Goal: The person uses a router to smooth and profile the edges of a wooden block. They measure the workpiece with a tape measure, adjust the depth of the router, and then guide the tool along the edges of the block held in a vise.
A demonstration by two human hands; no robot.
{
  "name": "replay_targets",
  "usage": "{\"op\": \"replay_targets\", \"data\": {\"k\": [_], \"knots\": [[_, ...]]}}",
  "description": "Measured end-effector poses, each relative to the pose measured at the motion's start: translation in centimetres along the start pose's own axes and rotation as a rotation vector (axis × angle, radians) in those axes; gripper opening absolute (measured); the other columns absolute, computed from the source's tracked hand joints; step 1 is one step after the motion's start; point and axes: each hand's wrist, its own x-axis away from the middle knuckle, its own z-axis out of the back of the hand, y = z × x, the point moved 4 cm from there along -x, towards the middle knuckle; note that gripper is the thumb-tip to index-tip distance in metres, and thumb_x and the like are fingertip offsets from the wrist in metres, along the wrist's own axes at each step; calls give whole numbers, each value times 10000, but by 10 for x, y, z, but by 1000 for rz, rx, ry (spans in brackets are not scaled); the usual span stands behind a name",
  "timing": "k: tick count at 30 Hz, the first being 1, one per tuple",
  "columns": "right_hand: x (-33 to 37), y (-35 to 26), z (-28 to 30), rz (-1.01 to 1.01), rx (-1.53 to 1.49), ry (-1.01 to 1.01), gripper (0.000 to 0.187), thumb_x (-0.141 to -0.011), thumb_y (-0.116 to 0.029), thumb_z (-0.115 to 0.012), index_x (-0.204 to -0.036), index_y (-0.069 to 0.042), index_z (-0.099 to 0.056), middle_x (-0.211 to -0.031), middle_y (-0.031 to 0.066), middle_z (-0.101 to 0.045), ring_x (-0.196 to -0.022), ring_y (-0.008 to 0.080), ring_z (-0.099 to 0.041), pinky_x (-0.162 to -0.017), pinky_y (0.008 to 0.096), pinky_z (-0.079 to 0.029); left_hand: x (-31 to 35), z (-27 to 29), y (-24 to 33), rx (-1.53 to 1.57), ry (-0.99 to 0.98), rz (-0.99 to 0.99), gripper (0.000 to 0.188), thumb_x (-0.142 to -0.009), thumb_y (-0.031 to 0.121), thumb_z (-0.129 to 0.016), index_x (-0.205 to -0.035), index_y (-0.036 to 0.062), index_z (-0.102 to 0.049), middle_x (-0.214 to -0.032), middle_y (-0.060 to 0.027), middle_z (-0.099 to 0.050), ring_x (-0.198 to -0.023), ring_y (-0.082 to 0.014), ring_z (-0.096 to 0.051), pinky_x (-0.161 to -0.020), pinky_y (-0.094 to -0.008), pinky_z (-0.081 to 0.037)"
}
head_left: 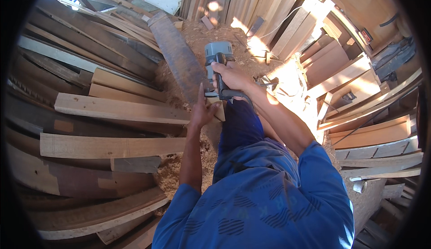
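Observation:
In front of my legs, my right hand [234, 76] is wrapped round the black handle of a grey power tool [218, 49]. The tool's round motor housing points away from me; its exact kind is unclear. My left hand [202, 110] is just below and to the left, its thumb over a short light piece of wood [219, 111] that sits at the near end of the tool. The left index finger stretches forward beside the tool. A black cord [241, 94] curves from the handle under my right forearm. The tool's underside is hidden.
Light boards [112, 145] stick out in a stack on the left. A wide dark plank [175, 46] runs away from me over sawdust [173, 170]. More planks [251, 6] lean at the back. Wooden panels and boards [377, 134] are stacked on the right.

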Motion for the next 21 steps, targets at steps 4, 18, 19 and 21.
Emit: {"op": "replay_targets", "data": {"k": [4, 18, 19, 21], "knots": [[-13, 8, -2, -40, -43, 38, 332, -1029, -318, -566, -918, -5, -577, -762, 80, -618, -603, 177, -632, -523, 357, -553, -1, 5, 13, -94, -53, 64, 954, -884, 242, -786, -1627, 99, -206, -1258, -268, -672, -1149, -382, -683, -957, -439, -532], [-27, 15, -11, -107, -58, 45, 349, -1062, -342, -530, -1032, 6, -530, -841, 106, -635, -651, 207, -666, -564, 379, -596, -7, 12, -6, 38, -96, 48, 686, -918, 204, -760, -1483, 44, -407, -1194, -176, -695, -1123, -254, -677, -946, -391, -533], [-26, 14, -12, -117, -52, 45, 352, -1064, -341, -524, -1035, 10, -525, -849, 111, -638, -655, 210, -668, -564, 378, -598, -9, 14, -7, 47, -108, 33, 679, -917, 204, -758, -1478, 45, -412, -1193, -176, -695, -1116, -257, -679, -942, -392, -532], [-22, 10, -13, -120, -56, 46, 352, -1066, -337, -518, -1039, 14, -520, -855, 114, -639, -657, 212, -668, -566, 380, -600, -9, 15, -8, 55, -119, 17, 672, -915, 205, -755, -1473, 47, -416, -1192, -176, -695, -1110, -260, -681, -938, -392, -532]]}}
